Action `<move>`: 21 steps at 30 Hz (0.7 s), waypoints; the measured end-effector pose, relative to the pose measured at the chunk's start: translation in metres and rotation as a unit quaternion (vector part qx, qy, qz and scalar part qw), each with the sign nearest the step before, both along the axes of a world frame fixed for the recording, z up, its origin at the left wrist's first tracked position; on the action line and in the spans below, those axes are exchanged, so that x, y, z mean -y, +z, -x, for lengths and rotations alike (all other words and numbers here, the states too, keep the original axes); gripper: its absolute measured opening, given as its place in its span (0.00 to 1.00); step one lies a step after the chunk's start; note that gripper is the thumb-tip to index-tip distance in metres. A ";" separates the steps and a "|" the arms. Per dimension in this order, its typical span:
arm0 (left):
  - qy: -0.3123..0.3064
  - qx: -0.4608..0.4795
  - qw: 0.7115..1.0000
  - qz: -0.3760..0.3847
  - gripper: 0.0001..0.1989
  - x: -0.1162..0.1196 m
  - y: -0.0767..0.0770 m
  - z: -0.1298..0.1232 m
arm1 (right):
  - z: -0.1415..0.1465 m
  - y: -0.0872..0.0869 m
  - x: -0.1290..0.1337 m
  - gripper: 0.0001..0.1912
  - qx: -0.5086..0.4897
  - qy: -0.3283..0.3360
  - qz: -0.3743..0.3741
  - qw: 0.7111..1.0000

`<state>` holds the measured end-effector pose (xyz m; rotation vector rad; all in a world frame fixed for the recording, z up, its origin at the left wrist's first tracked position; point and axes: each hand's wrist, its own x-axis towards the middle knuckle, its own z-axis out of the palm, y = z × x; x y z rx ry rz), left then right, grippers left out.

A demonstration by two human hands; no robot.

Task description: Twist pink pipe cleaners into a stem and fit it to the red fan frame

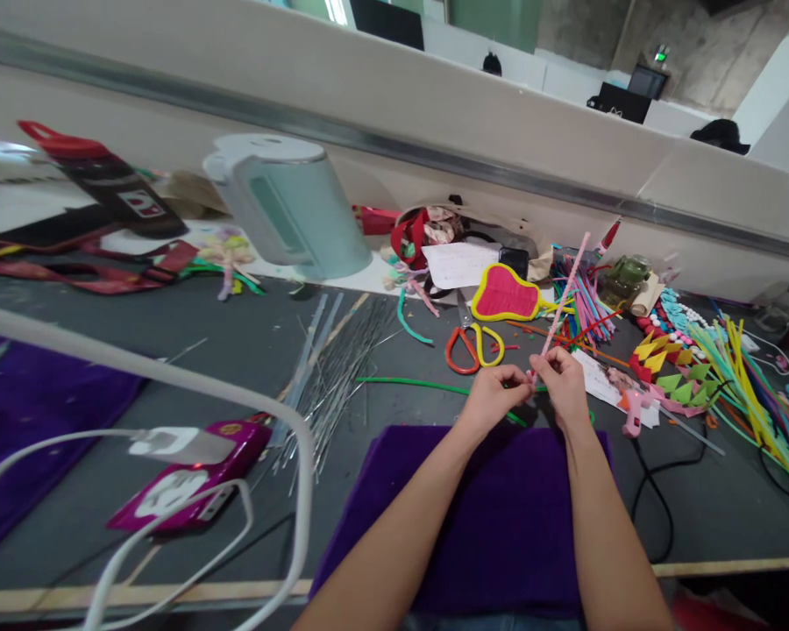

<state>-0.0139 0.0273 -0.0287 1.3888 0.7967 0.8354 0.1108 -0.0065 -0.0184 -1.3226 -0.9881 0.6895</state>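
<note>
A pink pipe cleaner (566,294) rises upright from between my hands, its lower end pinched in my fingers. My left hand (496,394) is closed on that lower end, thumb and forefinger together. Close beside it, my right hand (562,377) grips the same pipe cleaner with the fingertips. A green pipe cleaner (421,382) lies on the table behind and under my hands. Below my wrists a purple cloth (506,526) covers the table's front. Scissors (474,346) with red and yellow handles lie just beyond my left hand.
Metal wires (342,377) lie in a heap at left, near a pale blue kettle (302,210) and a magenta power bank (197,473) with white cables. At right are a pink glue gun (635,407), a bundle of pipe cleaners (749,377) and a pink-and-yellow craft piece (505,294).
</note>
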 end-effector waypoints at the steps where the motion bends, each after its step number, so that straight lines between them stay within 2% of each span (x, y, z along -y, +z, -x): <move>1: -0.010 0.011 1.000 0.021 0.05 0.000 0.001 0.000 | 0.000 0.002 0.000 0.12 -0.022 0.020 -0.003 1.000; 4: -0.034 0.039 0.997 0.059 0.05 0.001 0.006 0.001 | -0.002 0.004 0.001 0.11 -0.078 0.054 -0.016 0.995; 7: -0.034 0.044 0.997 0.059 0.06 0.002 0.007 0.001 | -0.004 0.001 0.001 0.13 -0.094 0.039 -0.022 0.995; 15: -0.019 0.010 1.000 -0.008 0.06 0.003 0.002 0.000 | 0.000 0.000 0.001 0.14 -0.044 0.002 -0.026 0.999; 21: 0.000 0.004 0.999 -0.049 0.07 0.004 0.000 -0.003 | 0.004 -0.001 0.000 0.15 -0.065 -0.024 -0.021 0.997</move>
